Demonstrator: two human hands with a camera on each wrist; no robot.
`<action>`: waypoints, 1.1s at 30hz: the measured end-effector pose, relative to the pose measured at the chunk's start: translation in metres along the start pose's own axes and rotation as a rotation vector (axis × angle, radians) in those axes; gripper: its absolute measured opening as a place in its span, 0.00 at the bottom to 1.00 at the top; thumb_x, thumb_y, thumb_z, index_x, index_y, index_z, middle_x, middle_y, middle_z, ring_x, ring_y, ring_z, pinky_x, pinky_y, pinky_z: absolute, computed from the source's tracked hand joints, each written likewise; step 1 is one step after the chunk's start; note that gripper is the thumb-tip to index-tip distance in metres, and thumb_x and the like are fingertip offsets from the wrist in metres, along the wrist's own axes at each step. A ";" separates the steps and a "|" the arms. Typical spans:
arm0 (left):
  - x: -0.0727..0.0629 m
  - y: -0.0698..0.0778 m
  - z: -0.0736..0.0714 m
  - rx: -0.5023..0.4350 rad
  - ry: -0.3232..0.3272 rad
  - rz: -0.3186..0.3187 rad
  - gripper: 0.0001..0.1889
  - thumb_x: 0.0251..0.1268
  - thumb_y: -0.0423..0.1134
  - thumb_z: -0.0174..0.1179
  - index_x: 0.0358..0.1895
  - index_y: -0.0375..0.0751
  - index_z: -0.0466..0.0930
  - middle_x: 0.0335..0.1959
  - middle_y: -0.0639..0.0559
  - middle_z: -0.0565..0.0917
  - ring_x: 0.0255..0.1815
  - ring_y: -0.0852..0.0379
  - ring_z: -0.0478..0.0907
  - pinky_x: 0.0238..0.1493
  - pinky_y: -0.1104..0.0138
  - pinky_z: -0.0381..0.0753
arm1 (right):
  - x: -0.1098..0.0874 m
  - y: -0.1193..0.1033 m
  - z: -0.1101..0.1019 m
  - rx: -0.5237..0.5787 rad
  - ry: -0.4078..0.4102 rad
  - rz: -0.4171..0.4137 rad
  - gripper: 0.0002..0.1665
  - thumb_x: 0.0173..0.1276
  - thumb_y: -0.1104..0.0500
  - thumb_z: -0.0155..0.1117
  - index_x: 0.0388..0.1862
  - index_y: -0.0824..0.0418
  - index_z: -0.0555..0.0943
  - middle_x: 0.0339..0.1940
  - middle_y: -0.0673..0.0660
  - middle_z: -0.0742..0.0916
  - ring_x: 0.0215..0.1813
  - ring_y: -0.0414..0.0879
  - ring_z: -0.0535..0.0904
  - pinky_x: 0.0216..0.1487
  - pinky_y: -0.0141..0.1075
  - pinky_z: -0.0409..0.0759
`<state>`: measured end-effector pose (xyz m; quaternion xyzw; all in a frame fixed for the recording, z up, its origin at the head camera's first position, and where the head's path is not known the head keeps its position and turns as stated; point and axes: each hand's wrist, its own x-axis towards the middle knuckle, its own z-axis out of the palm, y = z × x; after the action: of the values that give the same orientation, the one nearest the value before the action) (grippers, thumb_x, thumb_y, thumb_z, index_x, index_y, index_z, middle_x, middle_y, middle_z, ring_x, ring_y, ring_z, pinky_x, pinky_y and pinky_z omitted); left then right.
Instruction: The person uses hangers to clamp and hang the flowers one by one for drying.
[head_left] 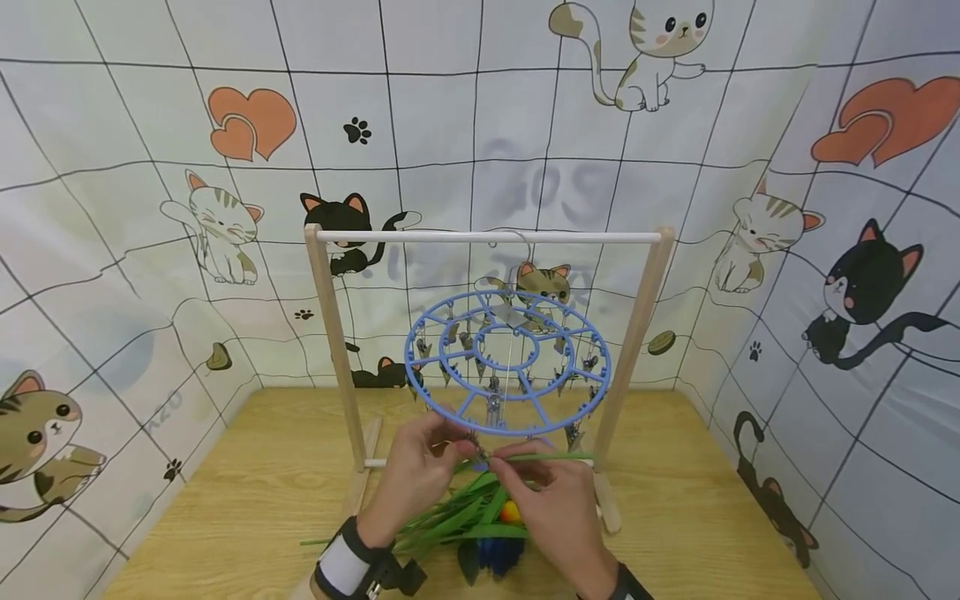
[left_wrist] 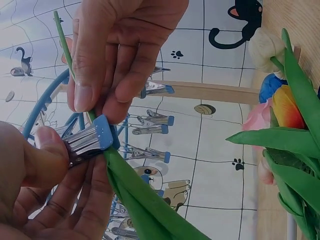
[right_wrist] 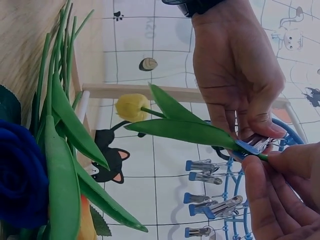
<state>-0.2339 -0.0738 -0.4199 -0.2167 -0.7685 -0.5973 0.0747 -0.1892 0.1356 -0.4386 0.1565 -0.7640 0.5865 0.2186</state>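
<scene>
My left hand (head_left: 420, 471) grips a metal clip (left_wrist: 87, 142) with blue tips, hanging at the near rim of a round blue drying rack (head_left: 420, 392). The artificial yellow tulip (right_wrist: 132, 108) has its green stem passing between the clip's tips, just beyond its long leaves (right_wrist: 185, 132). My right hand (head_left: 555, 504) pinches that stem (left_wrist: 64, 45) beside the clip. In the right wrist view, the left hand reaches in from the top and the right hand from the lower right. Whether the clip bites on the stem cannot be told.
The rack hangs by a hook from a white bar (head_left: 480, 237) on a wooden stand (head_left: 633, 333). Several other clips (left_wrist: 157, 122) dangle from it. Below my hands lie more artificial flowers, including a blue rose (right_wrist: 22, 172) and an orange-yellow tulip (left_wrist: 287, 107), on the wooden table (head_left: 247, 475).
</scene>
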 end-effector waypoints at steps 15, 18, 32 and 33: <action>-0.002 -0.005 -0.004 0.001 -0.074 0.062 0.08 0.83 0.34 0.73 0.58 0.40 0.90 0.53 0.41 0.95 0.57 0.54 0.95 0.62 0.61 0.97 | -0.004 0.002 -0.008 -0.089 -0.022 -0.126 0.06 0.83 0.59 0.79 0.51 0.48 0.97 0.49 0.46 0.98 0.44 0.40 0.98 0.43 0.36 0.98; -0.003 -0.007 -0.005 -0.017 -0.090 0.048 0.10 0.84 0.34 0.73 0.60 0.40 0.89 0.56 0.41 0.94 0.59 0.55 0.94 0.62 0.64 0.97 | -0.004 0.002 -0.008 -0.096 -0.018 -0.157 0.08 0.83 0.61 0.79 0.51 0.48 0.96 0.49 0.47 0.98 0.44 0.40 0.98 0.42 0.36 0.98; -0.007 -0.009 -0.007 -0.017 -0.085 0.089 0.11 0.82 0.34 0.75 0.59 0.38 0.88 0.58 0.41 0.93 0.58 0.56 0.94 0.61 0.65 0.97 | -0.008 0.003 -0.013 -0.191 0.026 -0.264 0.11 0.75 0.67 0.84 0.49 0.52 0.99 0.51 0.52 1.00 0.42 0.35 0.98 0.40 0.29 0.95; -0.007 -0.009 -0.008 -0.003 -0.076 0.093 0.11 0.82 0.34 0.75 0.59 0.40 0.88 0.58 0.41 0.94 0.58 0.55 0.94 0.61 0.65 0.96 | -0.008 0.003 -0.013 -0.191 0.023 -0.269 0.12 0.74 0.67 0.84 0.50 0.53 0.98 0.51 0.52 1.00 0.42 0.34 0.98 0.40 0.28 0.94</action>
<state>-0.2326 -0.0850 -0.4286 -0.2746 -0.7590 -0.5858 0.0728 -0.1816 0.1491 -0.4426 0.2289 -0.7860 0.4783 0.3179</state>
